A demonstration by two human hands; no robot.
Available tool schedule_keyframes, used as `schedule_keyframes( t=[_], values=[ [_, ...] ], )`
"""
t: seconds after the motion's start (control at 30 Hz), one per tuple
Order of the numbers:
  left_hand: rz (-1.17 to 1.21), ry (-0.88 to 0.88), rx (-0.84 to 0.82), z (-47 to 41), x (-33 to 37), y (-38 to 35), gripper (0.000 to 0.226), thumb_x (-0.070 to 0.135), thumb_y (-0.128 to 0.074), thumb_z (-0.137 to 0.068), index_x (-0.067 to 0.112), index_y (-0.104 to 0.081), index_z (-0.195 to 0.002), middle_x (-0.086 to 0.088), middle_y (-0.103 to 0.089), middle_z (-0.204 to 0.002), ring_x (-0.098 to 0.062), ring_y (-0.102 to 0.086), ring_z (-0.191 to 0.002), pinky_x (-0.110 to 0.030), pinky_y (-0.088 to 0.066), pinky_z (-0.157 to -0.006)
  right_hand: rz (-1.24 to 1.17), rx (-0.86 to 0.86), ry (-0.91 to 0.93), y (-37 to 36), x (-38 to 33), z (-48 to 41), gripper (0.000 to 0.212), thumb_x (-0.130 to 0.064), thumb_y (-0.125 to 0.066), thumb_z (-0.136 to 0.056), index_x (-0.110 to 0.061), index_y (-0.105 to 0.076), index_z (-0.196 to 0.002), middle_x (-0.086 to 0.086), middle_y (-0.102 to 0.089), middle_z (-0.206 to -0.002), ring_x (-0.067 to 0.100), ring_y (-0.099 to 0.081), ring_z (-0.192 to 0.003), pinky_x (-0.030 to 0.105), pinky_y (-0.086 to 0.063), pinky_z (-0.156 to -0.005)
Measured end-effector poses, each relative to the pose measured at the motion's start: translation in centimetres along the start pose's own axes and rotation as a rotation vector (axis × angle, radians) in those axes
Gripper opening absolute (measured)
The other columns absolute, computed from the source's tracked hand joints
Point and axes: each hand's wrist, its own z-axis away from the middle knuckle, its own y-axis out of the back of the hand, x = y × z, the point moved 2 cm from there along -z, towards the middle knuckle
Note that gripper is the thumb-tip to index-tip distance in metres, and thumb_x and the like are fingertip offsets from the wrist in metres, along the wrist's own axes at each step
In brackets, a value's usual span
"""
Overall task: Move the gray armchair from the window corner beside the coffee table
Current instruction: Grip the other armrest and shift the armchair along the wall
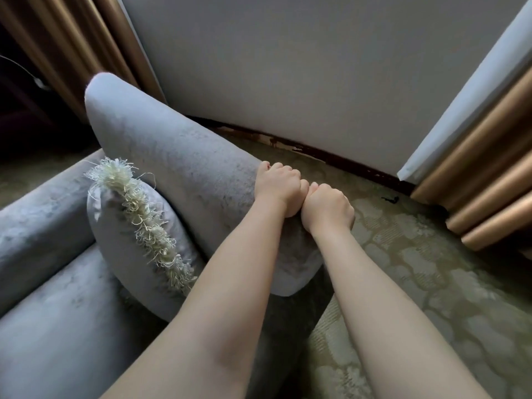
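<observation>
The gray armchair [161, 156] fills the left half of the view, its velvet backrest running from upper left toward the centre. My left hand [277, 187] and my right hand [328, 208] sit side by side, both clenched over the top edge of the backrest near its right end, knuckles touching. A gray cushion [121, 240] with a cream fringe leans on the seat against the backrest. The coffee table is not in view.
A white wall [288, 67] with a dark, chipped baseboard [316, 152] stands close behind the chair. Golden curtains hang at the upper left [66, 47] and the right [489, 168]. Patterned green carpet [417, 269] spreads to the right of the chair.
</observation>
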Motion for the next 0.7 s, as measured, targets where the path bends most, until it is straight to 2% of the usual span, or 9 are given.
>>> schedule_keyframes(
  t=[0.17,0.27,0.37,0.47,0.57,0.7],
  values=[
    [0.013,-0.029,0.018,0.8,0.5,-0.5,0.047,0.047,-0.025,-0.094,0.018,-0.062,-0.093,-0.001,-0.062,-0.108,-0.021,-0.047,-0.110,-0.041,-0.022,-0.099,0.025,0.045,-0.026,0.0,0.8,1.0,0.048,-0.034,-0.022,-0.098,-0.006,-0.060,-0.109,0.017,-0.063,-0.111,0.035,-0.056,-0.105,0.038,-0.041,-0.083],
    [0.067,-0.014,0.094,0.0,0.3,-0.9,0.036,0.045,-0.032,-0.093,0.022,-0.051,-0.073,0.001,-0.063,-0.096,-0.019,-0.048,-0.101,-0.038,-0.022,-0.093,0.042,0.099,-0.067,-0.5,0.8,0.1,0.046,-0.033,-0.025,-0.097,-0.006,-0.062,-0.104,0.016,-0.064,-0.107,0.035,-0.058,-0.101,0.038,-0.042,-0.081],
    [0.154,0.019,0.176,-0.9,0.2,-1.5,0.033,0.042,-0.036,-0.090,0.022,-0.047,-0.066,0.003,-0.063,-0.086,-0.019,-0.048,-0.095,-0.034,-0.021,-0.090,0.046,0.154,-0.096,-0.9,0.8,-0.9,0.044,-0.033,-0.028,-0.095,-0.007,-0.064,-0.098,0.016,-0.066,-0.102,0.036,-0.059,-0.097,0.037,-0.042,-0.077],
    [0.187,0.011,0.192,-1.6,0.4,-1.9,0.034,0.045,-0.029,-0.085,0.023,-0.046,-0.065,0.003,-0.062,-0.085,-0.018,-0.049,-0.094,-0.034,-0.020,-0.091,0.058,0.166,-0.105,-1.0,0.9,-1.5,0.044,-0.033,-0.028,-0.095,-0.007,-0.064,-0.095,0.016,-0.066,-0.099,0.036,-0.060,-0.095,0.037,-0.042,-0.075],
    [0.176,-0.003,0.167,-1.9,0.5,-1.9,0.031,0.041,-0.034,-0.089,0.023,-0.051,-0.069,0.002,-0.063,-0.089,-0.019,-0.048,-0.097,-0.034,-0.019,-0.095,0.077,0.164,-0.096,-1.0,1.0,-1.8,0.045,-0.032,-0.027,-0.096,-0.007,-0.063,-0.095,0.015,-0.066,-0.098,0.036,-0.060,-0.095,0.038,-0.042,-0.076],
    [0.170,-0.003,0.150,-2.0,0.7,-1.6,0.047,0.046,-0.024,-0.083,0.019,-0.061,-0.076,0.002,-0.064,-0.091,-0.019,-0.048,-0.099,-0.034,-0.018,-0.096,0.079,0.155,-0.089,-0.8,1.0,-1.8,0.045,-0.031,-0.027,-0.096,-0.006,-0.063,-0.096,0.015,-0.066,-0.099,0.036,-0.059,-0.096,0.039,-0.042,-0.078]
  ],
)
